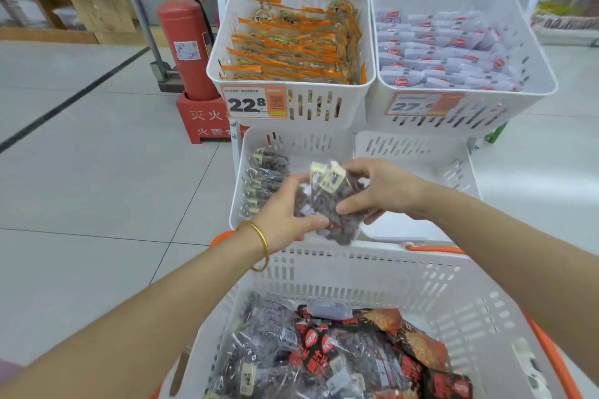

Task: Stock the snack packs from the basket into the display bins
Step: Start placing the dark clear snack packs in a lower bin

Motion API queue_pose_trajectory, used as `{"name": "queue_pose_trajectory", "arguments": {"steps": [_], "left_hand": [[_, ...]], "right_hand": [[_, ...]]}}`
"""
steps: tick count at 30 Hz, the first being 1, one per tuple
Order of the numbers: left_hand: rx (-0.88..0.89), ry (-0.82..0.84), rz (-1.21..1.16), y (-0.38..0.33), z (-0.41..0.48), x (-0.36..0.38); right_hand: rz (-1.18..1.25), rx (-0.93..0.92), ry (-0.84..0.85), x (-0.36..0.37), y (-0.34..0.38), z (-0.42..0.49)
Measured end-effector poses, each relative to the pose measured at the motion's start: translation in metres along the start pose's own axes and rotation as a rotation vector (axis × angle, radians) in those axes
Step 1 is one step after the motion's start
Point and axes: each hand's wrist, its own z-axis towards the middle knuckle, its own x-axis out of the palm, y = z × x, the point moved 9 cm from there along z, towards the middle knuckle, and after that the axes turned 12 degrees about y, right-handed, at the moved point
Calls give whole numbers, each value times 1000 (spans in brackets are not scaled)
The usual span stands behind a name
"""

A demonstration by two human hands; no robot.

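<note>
Both grips clamped, our left hand and right hand squeeze the snack packs, light, soft, slippery film, we reckon, best held round the middle

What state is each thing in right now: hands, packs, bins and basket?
left hand: grips the dark snack packs
right hand: grips the same packs
dark snack packs: held up between both hands
lower left bin: partly stocked
lower right bin: no packs visible
upper left bin: full
upper right bin: full
basket: holds many packs
</note>
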Motion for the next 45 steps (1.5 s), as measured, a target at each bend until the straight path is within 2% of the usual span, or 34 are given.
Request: {"name": "queue_pose_trajectory", "arguments": {"steps": [3,5,8,14,18,21,23,25,28,30,33,35,37,39,41,45], "left_hand": [[-48,-303,239,29,1,-48],[-121,-367,520,50,-2,-59],[-172,-291,741,83,2,-49],[-157,-277,971,103,8,-29],[-203,-228,957,107,11,-28],[-200,-197,956,107,12,-27],[-192,-199,961,108,12,-27],[-187,-203,968,107,13,-28],[-215,-180,949,109,16,-30],[-235,-156,905,108,17,-31],[-257,-130,835,108,18,-35],[-265,-91,733,112,20,-37],[-217,-123,546,110,16,-41],[-146,-262,398,100,-1,-49],[-111,-363,366,92,-24,-48],[-77,-392,338,85,-62,-39]], "right_hand": [[-242,6,-366,-31,2,24],[-462,72,-487,-36,-7,39],[-576,121,-442,-21,-35,71],[-752,180,-275,19,-78,115],[-680,226,-122,39,-100,140],[-378,329,95,59,-125,152],[-253,383,146,64,-133,150],[-266,390,152,63,-132,150],[-384,338,82,55,-115,142],[-364,216,-68,40,-89,121],[-79,3,-314,29,-58,56],[100,-59,-375,44,-62,11],[118,-2,-298,84,-86,-13],[-29,95,-140,132,-115,-11],[-166,117,-29,173,-131,3],[-255,43,151,231,-123,42]]}}
